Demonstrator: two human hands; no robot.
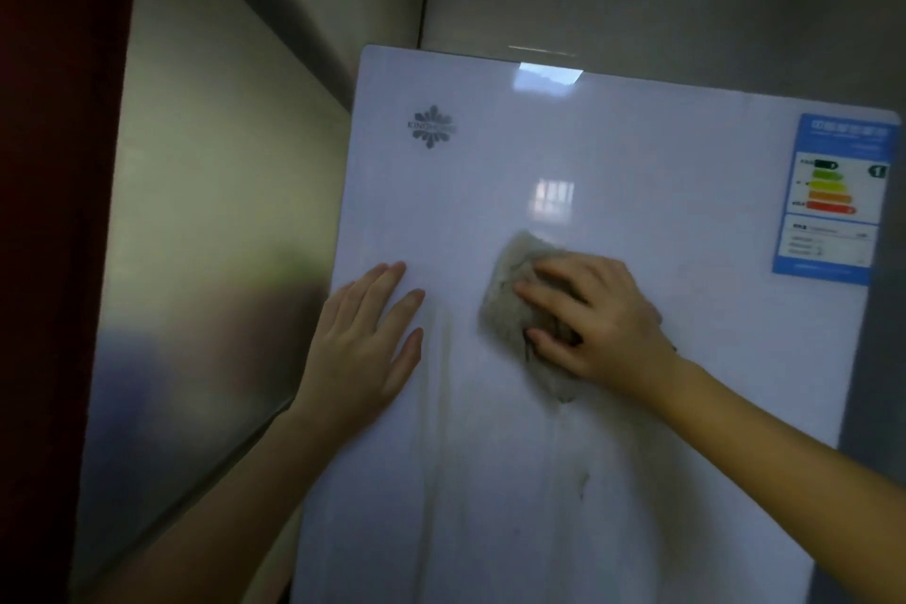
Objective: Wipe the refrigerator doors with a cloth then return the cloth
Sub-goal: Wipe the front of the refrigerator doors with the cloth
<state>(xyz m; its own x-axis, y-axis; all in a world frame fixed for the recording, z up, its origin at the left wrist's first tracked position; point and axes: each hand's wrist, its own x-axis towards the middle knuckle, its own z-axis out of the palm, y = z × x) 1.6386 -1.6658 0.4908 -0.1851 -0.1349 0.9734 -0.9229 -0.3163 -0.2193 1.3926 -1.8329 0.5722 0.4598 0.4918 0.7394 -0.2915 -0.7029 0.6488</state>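
Observation:
The glossy white refrigerator door (613, 152) fills the middle and right of the head view. A crumpled grey-beige cloth (510, 299) lies against the door near its centre. My right hand (593, 314) presses on the cloth, its fingers spread and slightly bent over it, covering the cloth's right part. My left hand (365, 343) rests flat on the door's left side with straight fingers, a short gap left of the cloth. Faint dark streaks run down the door below both hands.
A blue energy label (833, 196) is stuck at the door's upper right, and a grey logo (431, 127) sits at its upper left. A grey wall (206, 211) stands close on the left, with a dark red edge (54, 211) beyond it.

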